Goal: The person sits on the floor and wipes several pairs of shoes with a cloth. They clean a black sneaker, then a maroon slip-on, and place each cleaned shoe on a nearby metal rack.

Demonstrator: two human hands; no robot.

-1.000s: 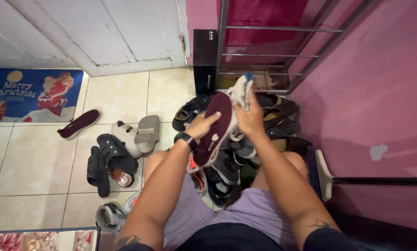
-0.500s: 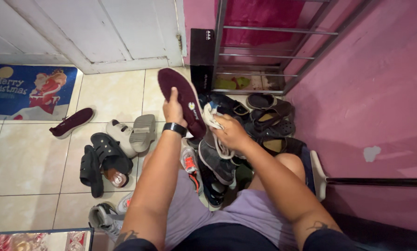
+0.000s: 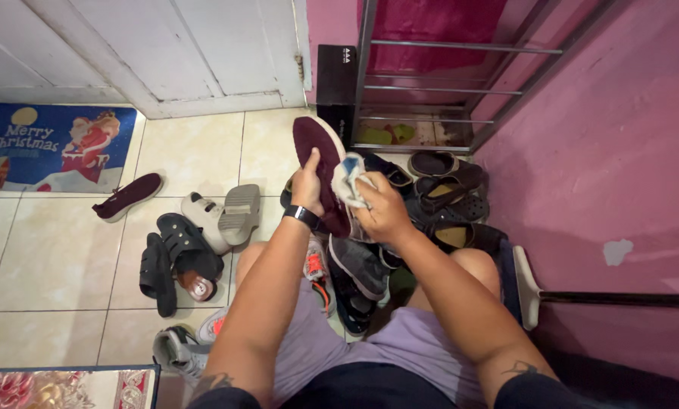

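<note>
Maroon shoe (image 3: 320,163) gripped in left hand (image 3: 307,184), right hand (image 3: 383,212) clutching white cloth (image 3: 348,178) against it, above the shoe pile (image 3: 369,265).

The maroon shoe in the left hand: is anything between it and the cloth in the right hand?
Nothing visible. The right hand presses the cloth directly against the maroon shoe, which the left hand holds up above the shoe pile.

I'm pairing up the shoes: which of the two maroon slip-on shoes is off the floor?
The maroon slip-on shoe gripped in the left hand, sole outward. Its match lies alone on the cream tiles beside the blue doormat.
</note>
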